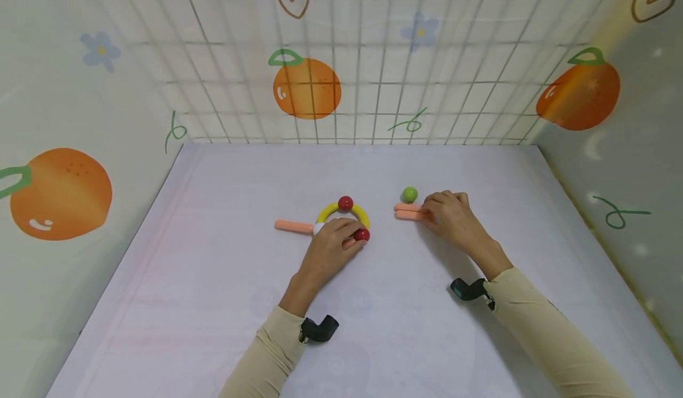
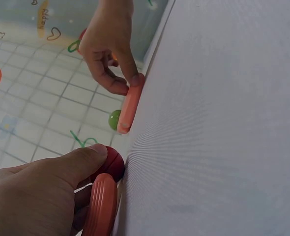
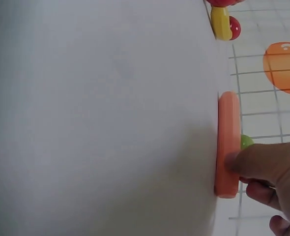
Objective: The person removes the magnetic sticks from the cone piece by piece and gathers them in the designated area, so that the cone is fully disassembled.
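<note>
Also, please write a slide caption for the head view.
Left hand grips a red ball; right hand holds orange sticks beside a green ball.

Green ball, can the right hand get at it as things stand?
Probably yes: the green ball lies close by the right hand with nothing over it, though that hand pinches orange sticks.

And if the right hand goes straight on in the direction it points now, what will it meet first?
Beyond the sticks it pinches, the right hand would probably meet the green ball first, though the exact gap is hard to judge.
</note>
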`<move>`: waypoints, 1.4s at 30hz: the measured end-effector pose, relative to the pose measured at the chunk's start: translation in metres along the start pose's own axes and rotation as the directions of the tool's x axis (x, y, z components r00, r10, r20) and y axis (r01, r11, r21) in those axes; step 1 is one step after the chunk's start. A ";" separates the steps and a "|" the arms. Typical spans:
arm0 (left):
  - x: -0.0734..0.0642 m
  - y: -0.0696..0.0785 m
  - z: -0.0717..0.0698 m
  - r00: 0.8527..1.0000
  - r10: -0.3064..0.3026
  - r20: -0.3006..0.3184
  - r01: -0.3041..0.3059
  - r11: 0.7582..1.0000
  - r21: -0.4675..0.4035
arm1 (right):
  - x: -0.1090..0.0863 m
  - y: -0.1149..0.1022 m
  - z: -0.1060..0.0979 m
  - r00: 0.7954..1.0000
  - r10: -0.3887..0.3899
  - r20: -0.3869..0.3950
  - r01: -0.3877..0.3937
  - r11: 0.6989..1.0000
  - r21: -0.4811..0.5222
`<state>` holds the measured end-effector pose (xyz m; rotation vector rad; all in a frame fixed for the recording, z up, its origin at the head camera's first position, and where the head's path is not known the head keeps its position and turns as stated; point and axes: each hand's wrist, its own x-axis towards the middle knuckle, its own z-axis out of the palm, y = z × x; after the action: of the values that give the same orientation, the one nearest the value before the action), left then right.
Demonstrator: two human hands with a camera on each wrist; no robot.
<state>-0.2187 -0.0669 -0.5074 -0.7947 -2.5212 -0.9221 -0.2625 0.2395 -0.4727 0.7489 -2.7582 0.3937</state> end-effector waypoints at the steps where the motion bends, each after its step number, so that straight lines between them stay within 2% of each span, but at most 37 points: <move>1: 0.000 0.000 0.000 1.000 0.001 0.001 -0.001 1.000 0.003 | 0.001 0.001 0.000 1.000 -0.001 0.002 0.001 1.000 0.003; 7: 0.001 0.000 -0.001 1.000 -0.006 0.011 0.006 1.000 0.007 | 0.003 0.003 0.000 1.000 -0.023 0.012 0.022 0.999 0.024; 14: 0.001 0.000 -0.001 1.000 0.007 0.009 -0.007 1.000 0.001 | 0.000 -0.002 -0.004 0.999 -0.040 -0.027 0.041 0.999 0.020; 19: 0.005 -0.002 -0.005 0.996 0.085 -0.011 -0.083 0.989 0.121 | -0.001 -0.014 -0.004 0.995 -0.074 -0.073 0.079 0.995 0.066; 21: 0.007 -0.004 -0.010 0.994 0.110 -0.019 -0.105 0.980 0.167 | 0.000 -0.021 -0.004 0.992 -0.091 -0.092 0.099 0.991 0.092; 23: 0.008 -0.007 -0.018 0.994 0.105 -0.019 -0.099 0.977 0.187 | 0.001 -0.029 -0.004 0.988 -0.112 -0.108 0.123 0.987 0.108; 28: 0.007 -0.023 -0.046 1.000 0.017 -0.005 -0.016 0.986 0.168 | 0.004 -0.046 -0.006 0.986 -0.142 -0.090 0.152 0.981 0.119; 31: 0.003 -0.037 -0.061 0.999 -0.029 0.042 0.022 0.986 0.163 | 0.005 -0.053 -0.007 0.986 -0.155 -0.058 0.161 0.980 0.113; 34: 0.000 -0.047 -0.072 0.991 -0.041 0.128 0.019 0.985 0.171 | 0.005 -0.056 -0.006 0.984 -0.173 -0.049 0.177 0.978 0.106; 39: 0.006 -0.055 -0.079 0.957 -0.034 0.288 -0.026 0.979 0.203 | 0.004 -0.060 -0.005 0.975 -0.207 -0.077 0.215 0.969 0.120; 42: 0.012 -0.056 -0.081 0.934 -0.042 0.354 -0.039 0.975 0.217 | 0.003 -0.063 -0.004 0.967 -0.236 -0.092 0.246 0.961 0.127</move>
<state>-0.2524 -0.1520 -0.4699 -0.9597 -2.8687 -0.5166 -0.2314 0.1870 -0.4561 1.0676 -2.5484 0.5514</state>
